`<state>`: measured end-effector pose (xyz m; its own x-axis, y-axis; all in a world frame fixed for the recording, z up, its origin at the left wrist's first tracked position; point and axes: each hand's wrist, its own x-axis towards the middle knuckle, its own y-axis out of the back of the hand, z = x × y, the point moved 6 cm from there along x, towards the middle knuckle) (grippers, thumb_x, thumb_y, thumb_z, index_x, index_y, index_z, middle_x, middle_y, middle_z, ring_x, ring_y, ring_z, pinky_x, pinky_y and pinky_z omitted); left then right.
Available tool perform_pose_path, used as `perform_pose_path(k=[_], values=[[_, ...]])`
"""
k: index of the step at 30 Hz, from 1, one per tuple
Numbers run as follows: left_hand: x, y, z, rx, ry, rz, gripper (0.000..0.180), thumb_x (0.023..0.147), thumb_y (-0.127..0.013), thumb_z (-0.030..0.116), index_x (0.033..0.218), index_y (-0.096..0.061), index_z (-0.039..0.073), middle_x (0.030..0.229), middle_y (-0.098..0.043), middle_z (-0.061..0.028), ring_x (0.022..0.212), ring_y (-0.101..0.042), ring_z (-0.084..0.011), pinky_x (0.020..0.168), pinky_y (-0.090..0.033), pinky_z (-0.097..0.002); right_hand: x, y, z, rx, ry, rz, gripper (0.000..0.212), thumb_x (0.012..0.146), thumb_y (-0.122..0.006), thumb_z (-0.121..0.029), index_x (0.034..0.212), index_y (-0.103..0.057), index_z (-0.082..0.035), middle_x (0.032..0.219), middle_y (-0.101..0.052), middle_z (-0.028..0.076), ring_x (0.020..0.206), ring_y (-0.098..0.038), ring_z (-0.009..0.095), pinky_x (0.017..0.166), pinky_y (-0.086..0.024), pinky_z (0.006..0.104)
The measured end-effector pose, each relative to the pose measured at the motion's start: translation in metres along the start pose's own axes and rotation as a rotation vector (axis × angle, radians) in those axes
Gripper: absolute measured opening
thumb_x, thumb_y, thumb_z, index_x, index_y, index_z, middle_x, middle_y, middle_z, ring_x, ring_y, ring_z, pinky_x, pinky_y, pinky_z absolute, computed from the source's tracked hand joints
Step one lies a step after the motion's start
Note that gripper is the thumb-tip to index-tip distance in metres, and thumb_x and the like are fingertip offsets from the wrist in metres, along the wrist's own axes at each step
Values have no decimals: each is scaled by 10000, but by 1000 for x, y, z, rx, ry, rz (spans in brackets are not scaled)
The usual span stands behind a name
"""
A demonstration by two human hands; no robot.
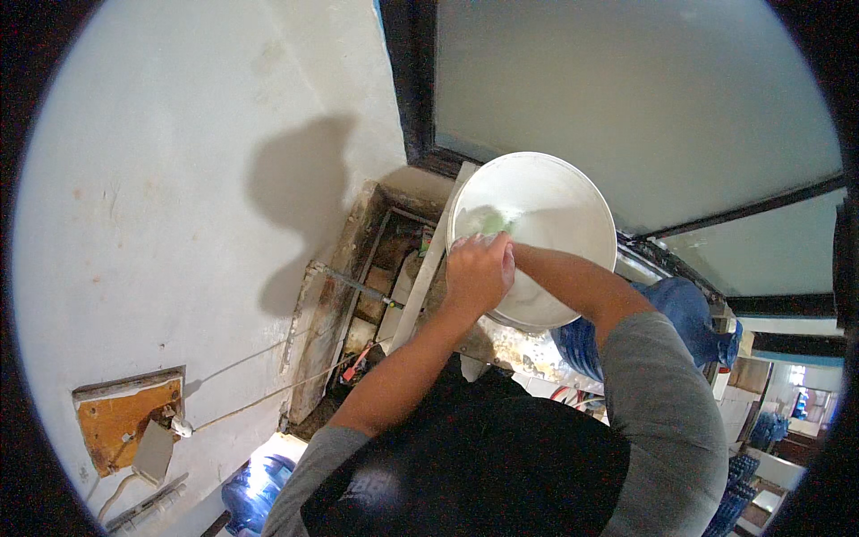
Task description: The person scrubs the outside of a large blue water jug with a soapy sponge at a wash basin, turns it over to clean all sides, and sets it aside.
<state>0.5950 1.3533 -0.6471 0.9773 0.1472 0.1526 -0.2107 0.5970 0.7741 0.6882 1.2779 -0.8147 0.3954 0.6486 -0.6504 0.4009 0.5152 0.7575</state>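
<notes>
A round white bucket [582,215] stands in front of me with its mouth facing up. My left hand [479,276] is over its near left rim, fingers curled closed. Up against it is my right hand [503,251], also closed and mostly hidden behind the left, its forearm reaching across the bucket from the right. Just past my knuckles, inside the bucket, shows a blurred pale green patch [494,224]. Whatever my hands grip is covered by them, so I cannot make it out.
A pale board [419,300] runs beside the bucket, along a dirty recess [367,309] with a metal pipe [358,286]. Large blue water bottles [676,309] lie at right; another bottle [255,492] is at lower left. A cable [268,390] crosses from a wall box [154,452].
</notes>
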Motion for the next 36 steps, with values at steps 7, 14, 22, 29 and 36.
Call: perform_pose_path(k=[7,14,22,29,36], values=[[5,8,2,-66,-2,32,201,918,-627,204,1112,-646,155,884,-691,-164,886,-669,-377,844,-479,-527,-53,65,33,114,-226,0,348,766,-757,-286,994,-744,-23,991,-739,222,946,-737,324,802,-574,483],[31,-19,-9,-450,155,15,400,925,-665,221,1285,-543,99,1187,-639,-223,1152,-609,-358,976,-463,-490,-132,93,48,1665,-146,462,220,841,-683,-11,1053,-636,-49,1017,-688,115,890,-696,238,679,-590,340],[44,-101,24,-1583,1050,-514,725,993,-401,653,1500,-382,136,1477,-480,-173,1321,-504,-352,996,-422,-672,-138,97,35,584,-334,807,253,850,-701,-111,1082,-635,-35,976,-717,230,903,-740,345,767,-601,440],[60,-126,-4,-1332,974,-212,716,942,-443,676,1324,-529,77,1278,-604,-135,1108,-576,-298,951,-434,-549,-160,90,60,1120,-507,627,370,810,-750,-194,1103,-636,-1,901,-731,159,713,-720,236,598,-582,351],[73,-81,82,-1305,552,20,492,1009,-510,396,1340,-569,37,1272,-597,-81,1226,-510,-213,1095,-355,-366,-328,98,77,1640,-659,1098,454,972,-642,-462,1147,-676,-45,862,-723,99,760,-669,154,677,-533,334]])
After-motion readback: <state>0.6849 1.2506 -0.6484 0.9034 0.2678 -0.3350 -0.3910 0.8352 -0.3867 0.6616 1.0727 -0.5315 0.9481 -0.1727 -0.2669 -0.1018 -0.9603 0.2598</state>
